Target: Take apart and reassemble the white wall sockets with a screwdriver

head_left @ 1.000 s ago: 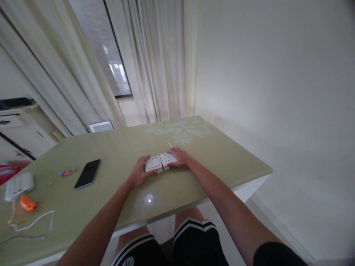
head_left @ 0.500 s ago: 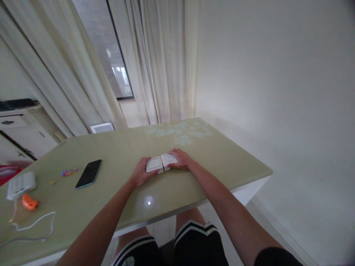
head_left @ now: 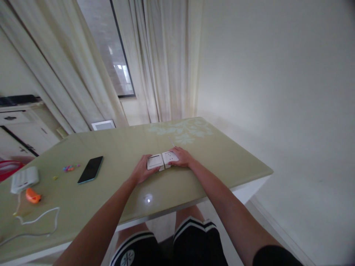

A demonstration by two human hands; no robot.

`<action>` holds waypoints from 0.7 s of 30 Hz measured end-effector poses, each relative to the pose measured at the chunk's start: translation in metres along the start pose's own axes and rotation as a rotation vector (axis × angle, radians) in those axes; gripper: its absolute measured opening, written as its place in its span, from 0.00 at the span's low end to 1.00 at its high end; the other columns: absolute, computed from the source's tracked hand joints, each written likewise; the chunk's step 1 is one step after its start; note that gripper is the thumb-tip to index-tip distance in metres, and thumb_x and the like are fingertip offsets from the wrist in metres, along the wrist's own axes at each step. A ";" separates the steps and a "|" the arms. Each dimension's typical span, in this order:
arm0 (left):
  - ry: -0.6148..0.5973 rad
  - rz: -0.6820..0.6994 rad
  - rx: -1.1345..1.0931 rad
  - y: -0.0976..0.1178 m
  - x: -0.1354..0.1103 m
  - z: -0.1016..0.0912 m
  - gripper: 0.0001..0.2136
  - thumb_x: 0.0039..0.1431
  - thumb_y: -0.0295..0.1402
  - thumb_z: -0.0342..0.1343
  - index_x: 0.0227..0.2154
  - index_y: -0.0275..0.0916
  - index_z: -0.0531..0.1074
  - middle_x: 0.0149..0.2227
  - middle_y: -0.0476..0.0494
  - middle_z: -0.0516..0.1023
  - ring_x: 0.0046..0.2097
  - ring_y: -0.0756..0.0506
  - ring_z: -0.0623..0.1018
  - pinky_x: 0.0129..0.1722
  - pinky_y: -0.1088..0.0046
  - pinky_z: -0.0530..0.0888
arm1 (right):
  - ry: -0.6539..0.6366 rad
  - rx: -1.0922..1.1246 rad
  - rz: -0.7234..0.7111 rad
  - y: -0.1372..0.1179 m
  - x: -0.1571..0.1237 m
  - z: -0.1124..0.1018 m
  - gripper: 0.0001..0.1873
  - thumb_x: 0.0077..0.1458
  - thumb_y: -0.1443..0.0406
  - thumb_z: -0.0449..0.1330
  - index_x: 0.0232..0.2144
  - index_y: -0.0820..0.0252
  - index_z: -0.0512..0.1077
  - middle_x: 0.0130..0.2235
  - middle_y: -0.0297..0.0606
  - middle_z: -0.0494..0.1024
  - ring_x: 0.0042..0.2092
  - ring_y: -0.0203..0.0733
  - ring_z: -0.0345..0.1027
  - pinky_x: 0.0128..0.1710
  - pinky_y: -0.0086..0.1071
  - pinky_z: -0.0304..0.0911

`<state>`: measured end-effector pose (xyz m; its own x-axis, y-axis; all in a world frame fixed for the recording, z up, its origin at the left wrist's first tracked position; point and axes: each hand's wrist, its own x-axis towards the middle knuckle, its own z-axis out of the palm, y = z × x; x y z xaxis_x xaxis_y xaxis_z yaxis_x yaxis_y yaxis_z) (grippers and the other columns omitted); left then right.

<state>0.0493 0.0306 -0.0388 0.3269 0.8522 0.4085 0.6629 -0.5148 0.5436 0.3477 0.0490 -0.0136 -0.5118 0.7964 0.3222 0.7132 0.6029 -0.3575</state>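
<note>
Two white square wall plates sit side by side on the green table (head_left: 177, 192). My left hand (head_left: 141, 170) is closed around the left one, a light switch (head_left: 155, 161) with a flat face. The fingers of my right hand (head_left: 181, 157) grip the right one, a wall socket (head_left: 169, 156) with small dark holes. Their inner edges lie close together, with a narrow dark line between them. Just beyond my right hand a thin screwdriver-like rod (head_left: 171, 140) lies on the tabletop; its near end is hidden by the hand.
To the left lie a black phone (head_left: 91, 170), several small colourful pieces (head_left: 70, 168), an orange object (head_left: 33, 195), a white box-shaped device (head_left: 24, 180) and a white cable (head_left: 39, 215). A wall (head_left: 271, 92) rises on the right, curtains (head_left: 172, 62) at the back.
The view has shifted slightly, so the things at left appear a little farther right. Both hands keep their hold on the switch and the socket, with hardly any movement.
</note>
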 end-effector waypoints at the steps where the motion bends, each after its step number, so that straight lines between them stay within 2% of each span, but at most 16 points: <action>1: 0.000 -0.001 0.001 0.000 0.000 0.000 0.33 0.55 0.50 0.66 0.59 0.39 0.67 0.55 0.35 0.76 0.56 0.33 0.78 0.57 0.52 0.76 | 0.001 -0.001 0.002 0.000 0.000 0.000 0.40 0.55 0.42 0.69 0.61 0.60 0.70 0.58 0.51 0.76 0.57 0.55 0.70 0.59 0.48 0.65; 5: 0.002 -0.006 0.010 0.000 0.000 0.001 0.37 0.54 0.51 0.66 0.62 0.38 0.64 0.57 0.32 0.74 0.58 0.31 0.77 0.59 0.50 0.74 | 0.001 -0.007 0.005 -0.001 -0.001 -0.001 0.40 0.55 0.43 0.70 0.61 0.60 0.70 0.58 0.51 0.76 0.57 0.55 0.70 0.60 0.48 0.65; 10: -0.005 -0.005 0.015 0.001 0.001 -0.001 0.32 0.56 0.52 0.65 0.57 0.38 0.68 0.52 0.35 0.76 0.54 0.33 0.79 0.57 0.51 0.76 | 0.001 -0.018 0.009 0.000 0.000 0.000 0.40 0.55 0.42 0.69 0.60 0.59 0.71 0.57 0.49 0.76 0.57 0.55 0.71 0.59 0.47 0.65; 14: -0.011 -0.009 0.016 0.001 0.001 0.000 0.32 0.55 0.54 0.65 0.55 0.37 0.69 0.52 0.35 0.76 0.54 0.33 0.79 0.56 0.52 0.76 | 0.001 -0.021 0.005 0.001 0.000 0.002 0.40 0.55 0.42 0.69 0.60 0.61 0.71 0.57 0.50 0.76 0.57 0.55 0.71 0.59 0.47 0.66; 21: -0.002 0.005 0.017 -0.003 0.002 0.004 0.42 0.54 0.55 0.66 0.65 0.35 0.62 0.57 0.31 0.73 0.60 0.30 0.76 0.61 0.48 0.72 | 0.021 -0.016 -0.027 0.005 -0.002 0.003 0.40 0.58 0.41 0.67 0.62 0.59 0.71 0.58 0.50 0.76 0.57 0.55 0.70 0.59 0.48 0.66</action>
<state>0.0504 0.0340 -0.0424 0.3316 0.8498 0.4096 0.6726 -0.5175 0.5290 0.3505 0.0508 -0.0183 -0.5209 0.7784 0.3503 0.7068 0.6235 -0.3343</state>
